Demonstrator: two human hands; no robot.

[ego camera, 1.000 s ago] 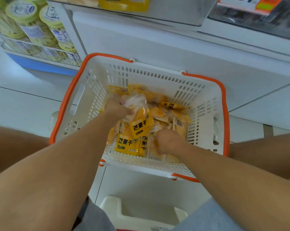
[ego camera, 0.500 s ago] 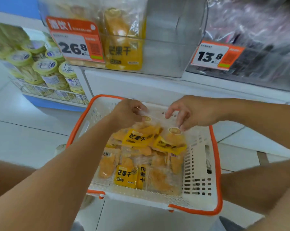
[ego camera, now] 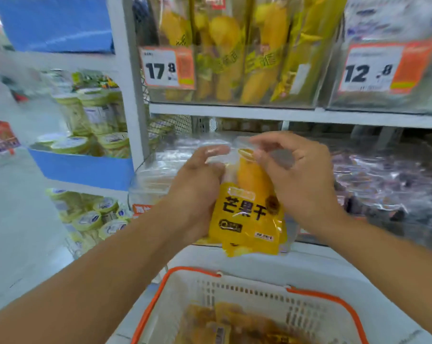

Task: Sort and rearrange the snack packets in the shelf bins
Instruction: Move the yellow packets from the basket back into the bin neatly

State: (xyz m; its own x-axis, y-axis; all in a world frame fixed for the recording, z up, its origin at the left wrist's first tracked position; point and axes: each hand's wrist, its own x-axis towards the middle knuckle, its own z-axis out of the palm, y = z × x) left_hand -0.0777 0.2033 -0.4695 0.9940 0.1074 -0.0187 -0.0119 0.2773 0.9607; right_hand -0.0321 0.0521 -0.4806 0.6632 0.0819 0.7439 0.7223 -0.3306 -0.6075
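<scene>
Both hands are up at shelf height with a small stack of yellow-and-clear plastic mango snack packets (ego camera: pixel 249 209), held above the white plastic basket with orange rim (ego camera: pixel 344 311) and in front of the clear plastic shelf bin (ego camera: pixel 160 170) on the lower shelf. Left hand (ego camera: pixel 197 189) is curled round the stack's left edge, thumb over the clear top. Right hand (ego camera: pixel 301 180) pinches the top-right corner between thumb and forefinger, other fingers loosely bent. Looks like at least 2 packets, since a second yellow bottom edge shows under the front one; exact count unclear. Main risk, I'd say: slick film with a light corner pinch, so the rear packet could slide out of the bottom of the stack and drop into the basket or onto the white ledge beyond it. Second risk: the bin mouth is transparent and motion-blurred here, so its lip is hard to judge; packet bottoms may catch on it and fold. Third: wrong bin. The upper shelf bin (ego camera: pixel 234 70), tagged 17.8, holds similar yellow packs, and the dark-packet bin (ego camera: pixel 388 184) sits just right. More mango packets (ego camera: pixel 224 326) remain in the basket.
</scene>
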